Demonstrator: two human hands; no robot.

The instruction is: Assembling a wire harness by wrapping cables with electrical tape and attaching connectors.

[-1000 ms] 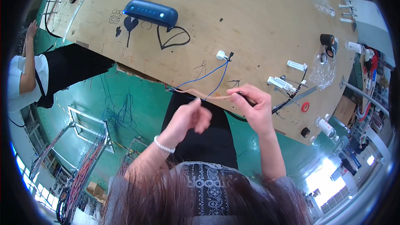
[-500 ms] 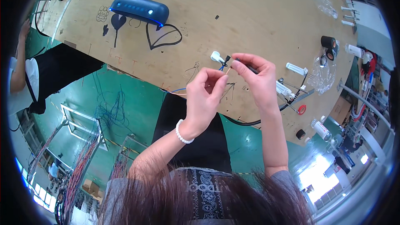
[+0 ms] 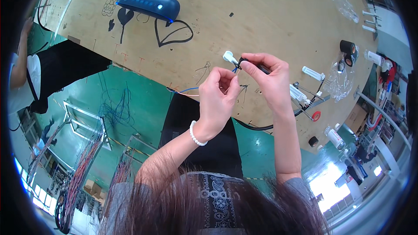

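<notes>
Both of my hands meet above the near edge of the table. My left hand, with a white beaded bracelet at the wrist, pinches a thin pale orange wire between thumb and fingers. Beside it runs a blue wire, trailing left over the table edge. My right hand is closed on a small black piece at the fingertips, touching the wire ends. Another dark thing shows inside its fingers, its kind partly hidden. Just beyond lies a white plastic piece with a rounded end.
A dark blue speaker stands at the far left. To the right are white-handled fixtures, black tape rolls, a red tape roll and clear plastic wrap. Another person's arm shows at the left.
My right hand's fingertips have closed over the black piece, which stood bare between the hands before. My left hand has shifted slightly right. The whole view has tilted a little.
</notes>
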